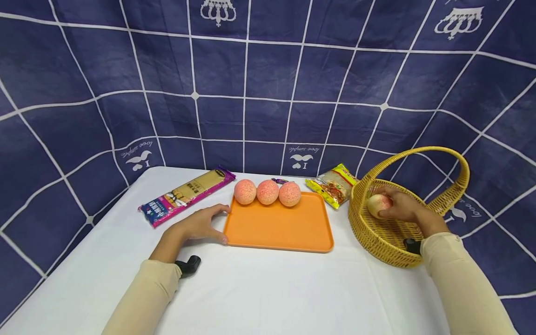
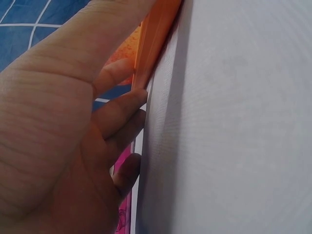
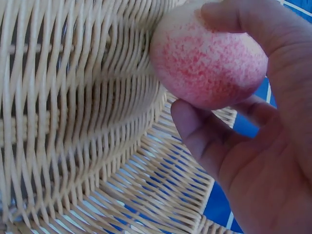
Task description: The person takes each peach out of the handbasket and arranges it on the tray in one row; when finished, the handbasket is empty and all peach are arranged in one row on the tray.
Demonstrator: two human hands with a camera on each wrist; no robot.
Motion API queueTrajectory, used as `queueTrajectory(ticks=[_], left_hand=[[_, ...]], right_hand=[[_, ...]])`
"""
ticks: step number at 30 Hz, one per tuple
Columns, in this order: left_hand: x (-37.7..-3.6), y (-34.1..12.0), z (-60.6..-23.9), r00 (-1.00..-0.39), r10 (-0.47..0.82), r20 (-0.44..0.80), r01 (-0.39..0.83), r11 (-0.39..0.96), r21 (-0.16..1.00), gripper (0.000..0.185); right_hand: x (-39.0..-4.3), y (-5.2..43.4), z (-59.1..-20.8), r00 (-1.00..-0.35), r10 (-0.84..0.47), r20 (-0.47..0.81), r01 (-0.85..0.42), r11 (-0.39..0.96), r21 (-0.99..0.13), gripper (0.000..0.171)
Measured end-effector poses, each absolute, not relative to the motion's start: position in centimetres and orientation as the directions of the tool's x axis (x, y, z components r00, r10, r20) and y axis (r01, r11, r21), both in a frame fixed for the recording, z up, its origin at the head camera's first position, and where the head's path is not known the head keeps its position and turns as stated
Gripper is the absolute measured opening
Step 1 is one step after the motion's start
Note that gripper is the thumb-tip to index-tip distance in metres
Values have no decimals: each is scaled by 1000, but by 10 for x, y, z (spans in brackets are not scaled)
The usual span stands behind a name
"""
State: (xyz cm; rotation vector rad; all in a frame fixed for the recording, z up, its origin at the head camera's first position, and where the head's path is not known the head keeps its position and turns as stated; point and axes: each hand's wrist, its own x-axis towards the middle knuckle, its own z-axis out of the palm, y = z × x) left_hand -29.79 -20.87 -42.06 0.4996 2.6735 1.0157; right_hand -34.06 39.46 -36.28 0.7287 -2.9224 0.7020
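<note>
My right hand is curled round a peach, holding it inside the wicker basket at the right of the table. My left hand lies relaxed with straight fingers against the near left edge of the orange tray, where three peaches sit along the far rim. I judge the peach could catch on the basket's handle coming out, and a nudged tray would set the three rolling.
</note>
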Motion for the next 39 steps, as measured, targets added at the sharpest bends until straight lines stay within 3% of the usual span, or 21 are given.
queueTrajectory(ticks=[6,17,30,39], left_hand=[[-297,-208,-422,-910,401,-100,230,693,683,98],[-297,-210,-423,-913,397,-98,235,704,670,99],[-298,-209,-418,-915,391,-100,232,713,662,97],[-298,-209,-418,-912,396,-103,227,700,677,98]], right_hand=[[-335,398,-351,-917,-391,80,-385,813,-437,55],[-321,394,-326,-904,-405,138,-428,861,-276,58],[-276,366,-273,-892,-424,155,-451,844,-289,60],[-254,319,-261,-837,-516,182,-547,779,-306,66]])
